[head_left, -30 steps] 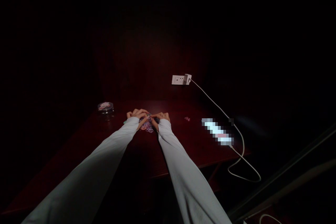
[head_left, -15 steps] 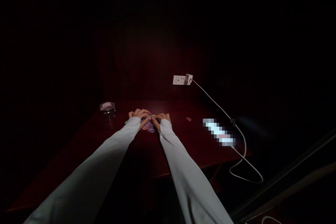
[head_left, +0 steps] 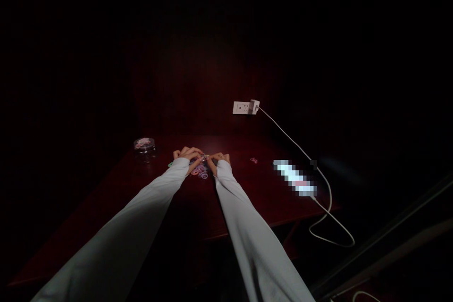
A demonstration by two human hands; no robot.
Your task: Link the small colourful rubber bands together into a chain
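Over a small heap of colourful elastic bands (head_left: 201,173), mostly purple and pink, both hands meet at the fingertips. My left hand (head_left: 187,153) is closed in a pinch, its thumb toward the right. Facing it, my right hand (head_left: 220,158) pinches too, with finger and thumb beside the left ones. A tiny pale thing shows between the fingertips, too small to name. One green band (head_left: 170,164) pokes out by the left cuff. Part of the heap is hidden by the hands.
At the left stands a clear round container (head_left: 144,145) with a patterned lid. A few pinkish bands (head_left: 254,160) lie right of my hands. Farther right, a lit, pixelated device (head_left: 295,178) is joined by a white cable (head_left: 331,193) to a charger (head_left: 254,106) in the wall socket (head_left: 241,108).
The fingertips of my right hand have shifted slightly, and a pale bit shows between the two pinches. Arms, heap and other objects stay in place.
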